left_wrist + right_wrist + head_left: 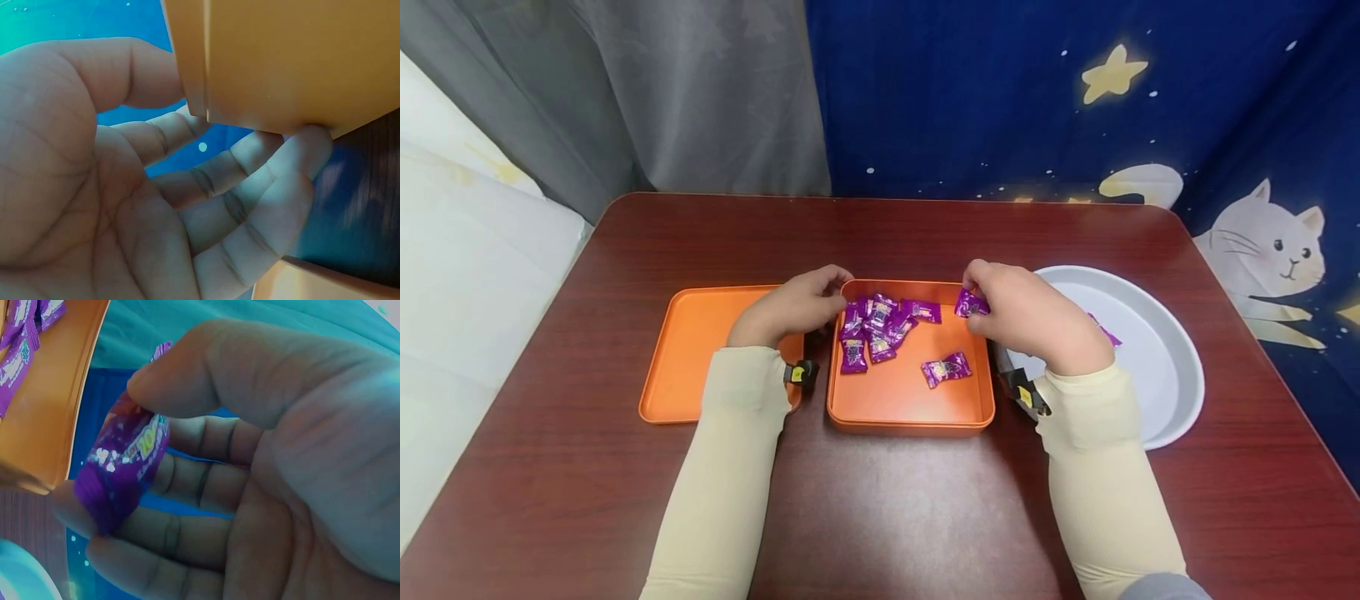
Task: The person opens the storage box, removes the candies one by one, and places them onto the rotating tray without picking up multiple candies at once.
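Note:
An orange rectangular box point(895, 404) stands mid-table, with several purple-wrapped candies point(880, 317) heaped toward its far left corner. One more candy point(947, 369) lies apart, at the box's right side. My left hand point(790, 307) holds the box by its far left corner; in the left wrist view the thumb rests along one wall point(269, 56) and fingertips reach round the edge. Over the box's far right corner, my right hand point(1030, 312) pinches a purple candy point(128, 456) between thumb and fingers, its twisted wrapper end pointing down.
To the left lies a flat orange tray or lid point(685, 358), partly under the left forearm. A round white dish point(1172, 358) sits at the right, with a purple wrapper point(1107, 332) showing past the right hand. Curtains point(962, 100) hang behind the brown table point(895, 517).

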Motion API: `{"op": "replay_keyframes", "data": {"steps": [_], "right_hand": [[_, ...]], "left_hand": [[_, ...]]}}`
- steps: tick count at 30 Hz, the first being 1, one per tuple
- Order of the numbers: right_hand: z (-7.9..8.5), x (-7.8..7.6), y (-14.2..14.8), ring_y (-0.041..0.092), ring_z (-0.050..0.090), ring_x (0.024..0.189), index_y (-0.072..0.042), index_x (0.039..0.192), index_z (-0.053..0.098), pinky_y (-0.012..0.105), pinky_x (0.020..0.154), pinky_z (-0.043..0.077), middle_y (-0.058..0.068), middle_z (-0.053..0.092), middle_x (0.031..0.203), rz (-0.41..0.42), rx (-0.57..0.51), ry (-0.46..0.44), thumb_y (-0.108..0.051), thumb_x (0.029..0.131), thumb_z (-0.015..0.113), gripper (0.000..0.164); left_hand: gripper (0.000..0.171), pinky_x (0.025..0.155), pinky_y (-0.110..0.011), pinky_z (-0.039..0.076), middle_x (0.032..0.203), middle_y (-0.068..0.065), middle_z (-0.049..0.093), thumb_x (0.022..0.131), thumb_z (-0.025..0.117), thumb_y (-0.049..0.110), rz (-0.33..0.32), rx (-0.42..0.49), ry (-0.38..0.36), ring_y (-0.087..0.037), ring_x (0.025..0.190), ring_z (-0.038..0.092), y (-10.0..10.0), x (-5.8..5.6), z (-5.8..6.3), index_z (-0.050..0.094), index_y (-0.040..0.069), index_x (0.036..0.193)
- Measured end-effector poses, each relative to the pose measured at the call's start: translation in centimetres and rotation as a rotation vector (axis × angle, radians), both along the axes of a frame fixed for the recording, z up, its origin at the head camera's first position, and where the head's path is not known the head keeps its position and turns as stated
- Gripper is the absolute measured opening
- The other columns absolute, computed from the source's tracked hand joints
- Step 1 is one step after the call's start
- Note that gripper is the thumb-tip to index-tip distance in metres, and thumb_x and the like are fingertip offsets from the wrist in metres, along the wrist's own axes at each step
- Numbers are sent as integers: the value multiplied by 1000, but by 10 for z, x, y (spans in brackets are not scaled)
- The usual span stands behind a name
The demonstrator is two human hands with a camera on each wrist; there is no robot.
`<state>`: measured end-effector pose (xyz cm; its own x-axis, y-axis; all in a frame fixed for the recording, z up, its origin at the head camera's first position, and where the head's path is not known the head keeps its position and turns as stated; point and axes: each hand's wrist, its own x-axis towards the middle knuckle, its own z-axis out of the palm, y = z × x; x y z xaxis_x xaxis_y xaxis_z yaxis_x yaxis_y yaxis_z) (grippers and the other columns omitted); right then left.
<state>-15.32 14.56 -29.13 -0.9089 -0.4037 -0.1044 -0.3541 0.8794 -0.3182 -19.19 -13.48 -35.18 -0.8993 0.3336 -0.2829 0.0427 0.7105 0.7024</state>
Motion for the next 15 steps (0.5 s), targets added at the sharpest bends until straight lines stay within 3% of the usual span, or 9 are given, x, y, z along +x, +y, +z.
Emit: {"op": "replay_keyframes", "data": {"steps": [4, 10, 15], "right_hand": [[1, 1, 4, 21, 52, 67, -9, 101, 51, 33, 56, 49, 7, 58, 80, -18, -9, -3, -14, 77, 67, 29], [5, 2, 9, 21, 52, 49, -8, 102, 49, 33, 43, 49, 10, 58, 81, -57, -44, -66, -15, 79, 65, 30], [6, 0, 17, 21, 55, 59, -7, 103, 51, 35, 57, 53, 9, 59, 82, -70, -14, -55, -16, 78, 68, 32]], "left_hand": [[39, 72, -38, 51, 102, -10, 55, 93, 50, 23, 0, -3, 0, -26, 84, 53, -1, 0, 2, 45, 16, 130], [40, 72, -38, 51, 102, -10, 55, 92, 51, 24, 0, -5, 7, -26, 84, 53, -1, 0, 4, 45, 16, 131], [39, 73, -38, 51, 102, -10, 55, 92, 50, 24, -3, 3, -8, -26, 85, 53, 0, 2, 4, 44, 16, 131]]}}
